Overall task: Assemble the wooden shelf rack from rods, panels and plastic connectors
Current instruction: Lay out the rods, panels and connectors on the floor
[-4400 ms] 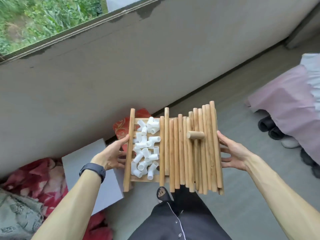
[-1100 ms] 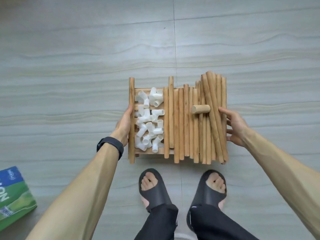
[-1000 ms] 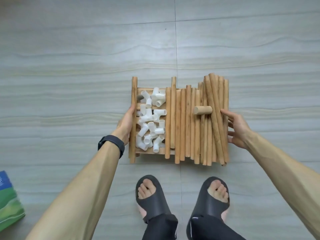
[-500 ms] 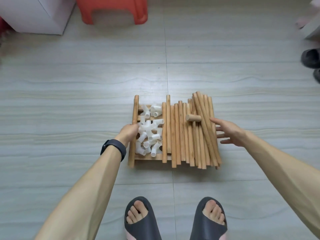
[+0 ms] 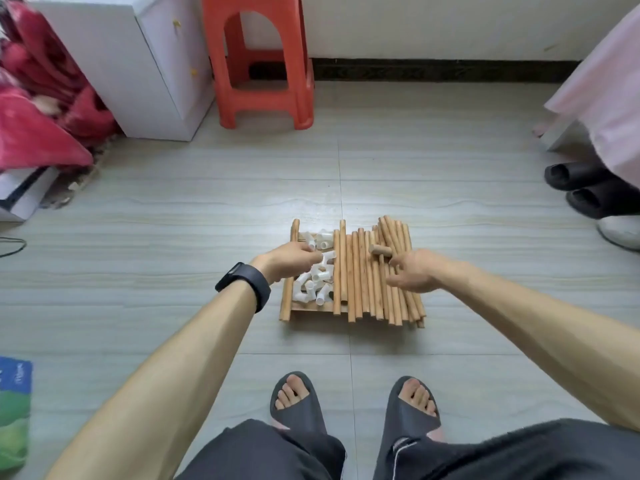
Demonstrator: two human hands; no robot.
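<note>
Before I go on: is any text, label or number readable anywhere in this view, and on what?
Blue and green package, at the left edge: white print, too blurred to read.
Black wristband: no readable display.
No other writing shows.

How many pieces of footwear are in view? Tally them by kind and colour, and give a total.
Black sandals on the feet: 2
Black slippers by the bed: 2
White shoe: 1
Total: 5

open floor (image 5: 173, 237) around rod pile (image 5: 360, 271); red stool (image 5: 263, 98), white cabinet (image 5: 114, 74) stand well beyond (far side); black shoes (image 5: 571, 178) right.
</note>
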